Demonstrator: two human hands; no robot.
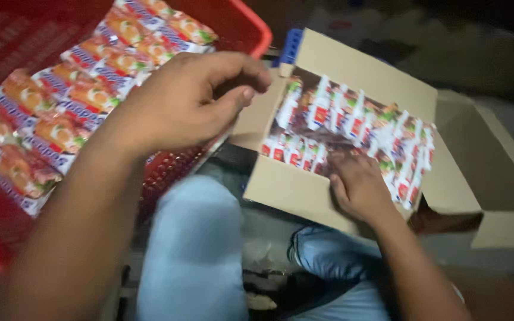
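Snack packets (352,128) are stood in rows inside an open cardboard box (295,190). The right hand (358,187) is pressed on them, fingers together. The left hand (188,98), fingers curled with nothing pinched, is held over a red basket (242,27) of more packets (60,113).

Dim, motion-blurred, dark upper right corner

— What's in my carton?
— Open cardboard box (304,190), tilted, flaps out; sachets (352,119) stand upright in packed rows, red, white and green.
— And beside it?
— Orange packets (60,113) lie flat, overlapping, in the red crate (251,30).
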